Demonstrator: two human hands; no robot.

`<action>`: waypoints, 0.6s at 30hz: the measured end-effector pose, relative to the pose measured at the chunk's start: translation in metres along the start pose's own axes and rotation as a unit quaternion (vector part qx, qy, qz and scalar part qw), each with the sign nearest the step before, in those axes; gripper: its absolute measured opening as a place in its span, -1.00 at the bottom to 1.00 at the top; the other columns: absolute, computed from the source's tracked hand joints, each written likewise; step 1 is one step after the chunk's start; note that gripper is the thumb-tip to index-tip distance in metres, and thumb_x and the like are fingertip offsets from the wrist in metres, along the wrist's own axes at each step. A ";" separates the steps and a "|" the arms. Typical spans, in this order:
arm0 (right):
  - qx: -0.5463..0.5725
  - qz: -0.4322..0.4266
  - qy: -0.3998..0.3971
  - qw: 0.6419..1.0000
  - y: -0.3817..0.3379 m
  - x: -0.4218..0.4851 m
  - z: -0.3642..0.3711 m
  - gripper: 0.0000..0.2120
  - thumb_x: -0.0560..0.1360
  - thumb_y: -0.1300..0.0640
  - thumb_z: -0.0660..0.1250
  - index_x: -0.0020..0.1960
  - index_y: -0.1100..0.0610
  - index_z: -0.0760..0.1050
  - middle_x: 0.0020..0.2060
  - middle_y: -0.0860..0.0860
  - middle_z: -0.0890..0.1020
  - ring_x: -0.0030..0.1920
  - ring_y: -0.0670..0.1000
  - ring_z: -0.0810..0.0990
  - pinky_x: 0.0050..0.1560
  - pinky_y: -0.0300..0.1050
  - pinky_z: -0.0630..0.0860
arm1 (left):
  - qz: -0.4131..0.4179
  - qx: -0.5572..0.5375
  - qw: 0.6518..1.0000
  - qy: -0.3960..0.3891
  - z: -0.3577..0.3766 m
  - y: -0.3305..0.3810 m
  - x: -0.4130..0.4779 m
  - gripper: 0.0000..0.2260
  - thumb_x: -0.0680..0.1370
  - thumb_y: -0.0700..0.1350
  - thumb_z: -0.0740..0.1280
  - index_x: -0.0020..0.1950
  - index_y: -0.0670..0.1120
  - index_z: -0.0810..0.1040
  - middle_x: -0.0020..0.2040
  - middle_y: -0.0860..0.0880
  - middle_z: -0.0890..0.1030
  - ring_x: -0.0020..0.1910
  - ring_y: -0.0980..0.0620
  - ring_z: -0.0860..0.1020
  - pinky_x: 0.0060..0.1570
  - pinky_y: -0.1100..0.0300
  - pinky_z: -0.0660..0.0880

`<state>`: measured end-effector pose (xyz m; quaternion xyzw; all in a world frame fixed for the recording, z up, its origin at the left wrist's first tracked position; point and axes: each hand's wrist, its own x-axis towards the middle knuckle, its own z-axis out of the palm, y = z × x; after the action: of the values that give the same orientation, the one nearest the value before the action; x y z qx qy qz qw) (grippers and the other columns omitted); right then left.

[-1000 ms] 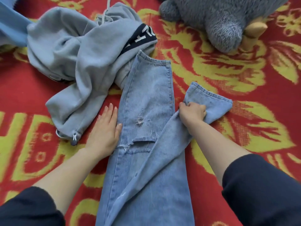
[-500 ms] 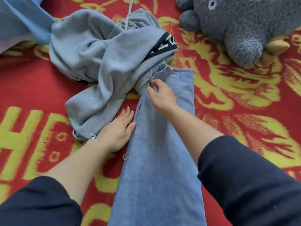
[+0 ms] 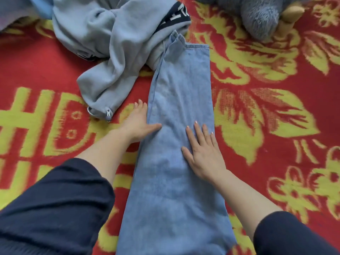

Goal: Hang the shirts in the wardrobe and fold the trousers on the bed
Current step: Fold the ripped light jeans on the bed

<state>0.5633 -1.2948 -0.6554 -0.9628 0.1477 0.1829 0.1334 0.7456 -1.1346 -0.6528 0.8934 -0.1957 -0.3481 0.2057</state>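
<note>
Light blue jeans (image 3: 176, 100) lie lengthwise on the red and yellow bed cover (image 3: 276, 111), one leg folded over the other, hems at the far end. My right hand (image 3: 201, 153) lies flat on the denim with fingers spread and straight. My left hand (image 3: 138, 122) rests at the left edge of the jeans, its fingers straight on the cover and its thumb on the denim. A crumpled grey hoodie (image 3: 110, 45) with a dark printed band lies at the far left, touching the jeans' hem.
A grey plush toy (image 3: 265, 13) sits at the far right corner. A blue garment (image 3: 22, 10) shows at the top left edge. My dark sleeves fill the lower corners.
My right hand carried the loose leg over onto the other leg, let go of the hem, and slid back down to lie flat on the denim. My left hand stayed at the left edge.
</note>
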 end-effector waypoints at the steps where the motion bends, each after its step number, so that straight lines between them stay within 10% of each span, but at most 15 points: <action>1: -0.007 0.005 -0.005 1.000 -0.001 -0.021 0.010 -0.37 0.62 -0.20 -0.05 0.57 -0.03 -0.22 0.55 -0.01 -0.24 0.52 0.03 -0.34 0.51 0.02 -0.27 | -0.003 -0.012 1.000 0.014 0.015 -0.005 -0.018 -0.11 0.49 0.16 0.35 0.58 -0.14 -0.11 0.58 -0.12 -0.15 0.55 -0.05 -0.18 0.51 0.03 -0.09; 9: 0.032 0.057 -0.042 0.997 -0.017 -0.193 0.083 -0.33 0.54 -0.25 0.08 0.55 -0.20 -0.14 0.45 -0.16 -0.39 0.44 -0.04 -0.48 0.47 0.07 -0.25 | -0.041 -0.003 0.998 0.057 0.113 -0.053 -0.191 -0.11 0.50 0.13 0.37 0.58 -0.11 -0.14 0.58 -0.02 -0.17 0.55 0.03 -0.19 0.52 0.06 -0.09; 14: 0.075 0.147 -0.002 0.986 -0.028 -0.273 0.102 -0.29 0.51 -0.31 0.15 0.56 -0.11 0.00 0.57 -0.06 -0.09 0.55 0.00 -0.13 0.43 0.11 -0.04 | -0.081 0.030 0.996 0.022 0.156 -0.081 -0.285 -0.11 0.47 0.11 0.40 0.58 -0.09 -0.10 0.58 0.00 -0.13 0.55 0.01 -0.14 0.52 0.07 -0.06; 18: 0.201 0.320 0.061 0.924 -0.042 -0.325 0.118 -0.15 0.34 -0.28 0.42 0.47 0.10 0.21 0.36 0.06 0.28 0.36 0.13 0.29 0.25 0.11 0.29 | -0.127 -0.016 0.989 0.070 0.192 -0.087 -0.340 -0.42 0.48 0.02 0.40 0.42 -0.15 0.32 0.45 -0.09 0.25 0.40 -0.10 0.20 0.35 0.07 0.21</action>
<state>0.2511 -1.1427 -0.6257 -0.8265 0.4894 0.1227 0.2495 0.3974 -0.9382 -0.6414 0.9297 -0.0596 -0.3112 0.1876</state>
